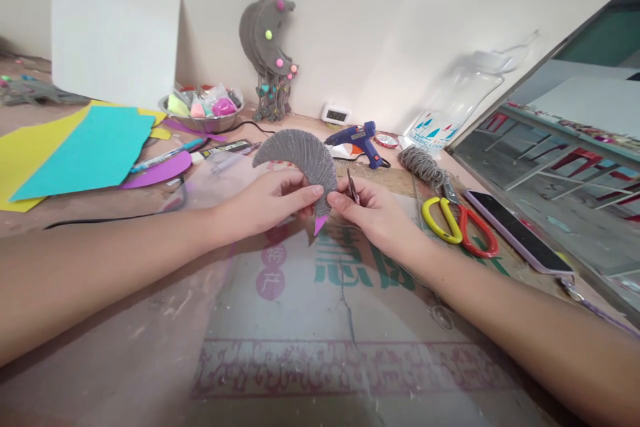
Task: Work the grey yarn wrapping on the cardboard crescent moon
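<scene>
My left hand (273, 203) is closed on a crescent-shaped piece wrapped in grey yarn (300, 157), held upright above the table; its bare purple tip (320, 223) points down. My right hand (370, 210) pinches the crescent's lower end between thumb and forefinger, and a small dark tool, perhaps tiny scissors (353, 187), sticks up from its fingers. Both hands meet at the middle of the view, over a printed plastic sheet (345, 300).
Teal and yellow paper sheets (85, 150) lie at the left, with pens and a purple cutout. A steel bowl of clay (203, 110), a finished grey moon hanging (270, 40), a blue glue gun (357, 140), yarn (423, 163), yellow-red scissors (457, 227) and a phone (517, 233) are around.
</scene>
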The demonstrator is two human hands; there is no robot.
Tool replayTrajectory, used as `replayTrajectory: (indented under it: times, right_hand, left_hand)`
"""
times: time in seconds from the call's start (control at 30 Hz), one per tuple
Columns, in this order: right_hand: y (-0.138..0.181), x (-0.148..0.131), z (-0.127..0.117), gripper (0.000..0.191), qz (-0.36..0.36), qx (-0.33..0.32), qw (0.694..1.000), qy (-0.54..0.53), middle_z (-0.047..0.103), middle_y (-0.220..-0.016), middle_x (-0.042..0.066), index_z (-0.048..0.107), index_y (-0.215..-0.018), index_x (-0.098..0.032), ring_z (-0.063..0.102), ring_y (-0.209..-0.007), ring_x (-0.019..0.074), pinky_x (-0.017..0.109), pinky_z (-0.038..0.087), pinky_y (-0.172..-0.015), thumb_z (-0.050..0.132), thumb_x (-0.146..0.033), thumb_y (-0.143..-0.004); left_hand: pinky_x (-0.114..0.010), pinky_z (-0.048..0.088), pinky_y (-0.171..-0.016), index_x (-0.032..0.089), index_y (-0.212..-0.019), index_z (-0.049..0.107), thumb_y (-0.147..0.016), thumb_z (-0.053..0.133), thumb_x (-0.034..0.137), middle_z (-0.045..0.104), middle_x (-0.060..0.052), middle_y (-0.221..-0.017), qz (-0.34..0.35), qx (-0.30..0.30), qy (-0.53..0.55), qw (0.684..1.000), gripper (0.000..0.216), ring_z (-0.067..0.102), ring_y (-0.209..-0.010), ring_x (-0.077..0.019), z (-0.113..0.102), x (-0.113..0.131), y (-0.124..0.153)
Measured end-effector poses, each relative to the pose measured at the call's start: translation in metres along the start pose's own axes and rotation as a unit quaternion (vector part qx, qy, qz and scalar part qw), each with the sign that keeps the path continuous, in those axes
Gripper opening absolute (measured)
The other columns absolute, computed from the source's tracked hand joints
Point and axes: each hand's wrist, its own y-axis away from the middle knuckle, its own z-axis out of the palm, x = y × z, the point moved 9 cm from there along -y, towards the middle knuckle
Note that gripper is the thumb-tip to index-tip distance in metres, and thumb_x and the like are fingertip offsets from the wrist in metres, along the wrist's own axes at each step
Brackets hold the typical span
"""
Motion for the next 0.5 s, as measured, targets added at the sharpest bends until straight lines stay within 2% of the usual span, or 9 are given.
replayTrajectory:
  times: [0.13, 0.27, 0.33, 0.5]
  right_hand:
    - [0.0, -0.001, -0.005, 0.019, -0.008, -0.001, 0.998, 0.058, 0.046, -0.069, -0.004, 0.052, -0.086, -0.019, 0.041, -0.06, 0.0089, 0.023, 0.034, -0.056, 0.055, -0.038, -0.086]
    - [0.007, -0.022, -0.022, 0.028, -0.105, 0.033, 0.978, 0.178, 0.056, -0.091, 0.003, 0.051, -0.107, -0.019, 0.052, -0.08, 0.0144, 0.028, 0.043, -0.071, 0.047, -0.041, -0.091]
    - [0.014, -0.027, -0.028, 0.025, -0.131, 0.041, 0.951, 0.278, 0.058, -0.095, 0.004, 0.051, -0.11, -0.019, 0.054, -0.085, 0.0157, 0.029, 0.043, -0.075, 0.042, -0.037, -0.094]
    - [0.027, -0.019, -0.022, 0.027, -0.155, 0.009, 0.864, 0.478, 0.064, -0.086, 0.006, 0.057, -0.107, -0.015, 0.058, -0.074, 0.0178, 0.029, 0.042, -0.066, 0.039, -0.033, -0.096]
  left_hand:
    - [-0.021, 0.045, -0.061, 0.016, -0.063, 0.064, -0.089, 0.046, 0.044, 0.066, 0.0, -0.063, -0.005, 0.001, 0.036, 0.999, 0.042, 0.06, -0.065, -0.0118, 0.0, -0.003, -0.001]
    - [-0.021, 0.044, -0.058, 0.016, -0.061, 0.064, -0.088, 0.047, 0.042, 0.066, 0.0, -0.062, -0.031, 0.011, 0.028, 0.999, 0.041, 0.06, -0.062, -0.0117, -0.001, -0.007, 0.001]
    - [-0.022, 0.044, -0.057, 0.017, -0.061, 0.064, -0.088, 0.047, 0.044, 0.067, 0.0, -0.063, -0.05, 0.0, 0.031, 0.998, 0.041, 0.061, -0.061, -0.0121, 0.001, -0.01, 0.001]
    - [-0.022, 0.045, -0.058, 0.017, -0.062, 0.063, -0.087, 0.047, 0.044, 0.067, 0.001, -0.063, -0.052, -0.018, 0.023, 0.998, 0.04, 0.062, -0.062, -0.0123, 0.004, -0.009, -0.001]
